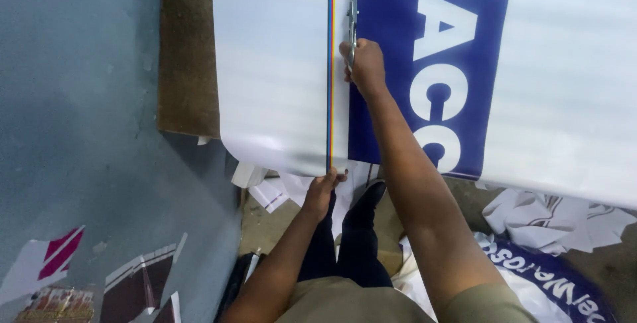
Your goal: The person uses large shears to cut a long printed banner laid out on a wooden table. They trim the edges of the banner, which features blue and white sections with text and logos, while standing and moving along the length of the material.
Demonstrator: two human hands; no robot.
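Banner, big, white and blue, is lying flat on the worktop and hanging over its near edge. The right hand is gripping scissors on the banner. The left hand is pinching the banner's near edge by the thin colour stripe.

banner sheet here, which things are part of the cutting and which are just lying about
In use: the printed banner sheet, the scissors in the right hand, the left hand pinching the sheet's near edge.

Lying about: crumpled paper, offcuts under the table edge, blue printed scrap, scraps on the wall.
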